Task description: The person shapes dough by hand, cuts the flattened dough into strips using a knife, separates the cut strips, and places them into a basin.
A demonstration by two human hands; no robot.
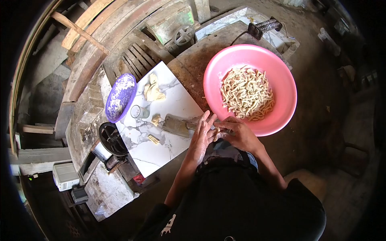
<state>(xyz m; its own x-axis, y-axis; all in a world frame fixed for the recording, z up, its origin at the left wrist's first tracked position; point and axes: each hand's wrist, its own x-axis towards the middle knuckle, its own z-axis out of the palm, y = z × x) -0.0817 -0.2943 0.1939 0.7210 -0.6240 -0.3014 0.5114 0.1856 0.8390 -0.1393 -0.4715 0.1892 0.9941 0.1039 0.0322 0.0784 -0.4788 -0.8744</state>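
Note:
My left hand (pixel 201 138), dusted with flour, is held out with its fingers stretched. Against its fingers, my right hand (pixel 241 134) pinches with bent fingers; what is between them is too small to make out. Just beyond both hands is a pink basin (pixel 287 80) holding a heap of short dough strips (pixel 247 94). To the left, a cleaver (pixel 176 125) lies on a white marble-patterned board (pixel 161 154). Also on the board are a larger dough lump (pixel 153 91), a small dough piece (pixel 156 119), a few cut strips (pixel 153 139) and a drinking glass (pixel 140 112).
A purple oval tray (pixel 120 98) with flour overlaps the board's left edge. Beside it is a black round wheel (pixel 112 138). Behind the board are a grey handwheel (pixel 185 35) and a ridged metal roller (pixel 265 27). A whitish box (pixel 65 176) stands at lower left.

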